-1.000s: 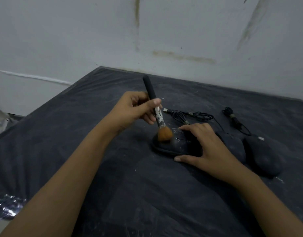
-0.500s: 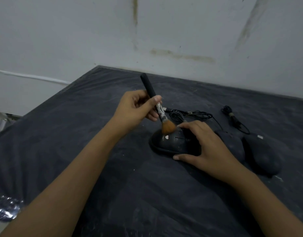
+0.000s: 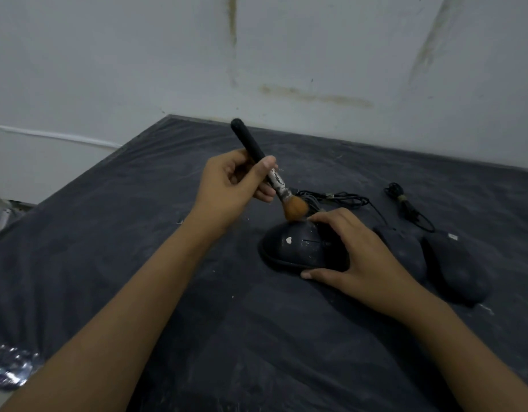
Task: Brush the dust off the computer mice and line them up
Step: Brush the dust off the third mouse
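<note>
A black computer mouse (image 3: 295, 246) with a small white heart mark lies on the dark table (image 3: 138, 233) in the middle of the view. My right hand (image 3: 355, 254) grips its right side, thumb at the near edge, fingers over the far edge. My left hand (image 3: 233, 185) holds a black-handled brush (image 3: 265, 165); its orange bristles touch the mouse's far end. Two more black mice lie to the right: one (image 3: 405, 251) partly behind my right hand, another (image 3: 456, 269) beyond it.
Tangled black cables (image 3: 340, 199) lie behind the mice, and a bundled cable (image 3: 405, 203) runs to the rightmost mouse. A stained white wall (image 3: 257, 55) rises behind the table. Crumpled shiny plastic (image 3: 10, 367) sits at the table's near left corner.
The brush has swept from the middle of the mouse's top toward its far end, and my left hand has risen slightly. My right hand has kept its hold on the mouse.
</note>
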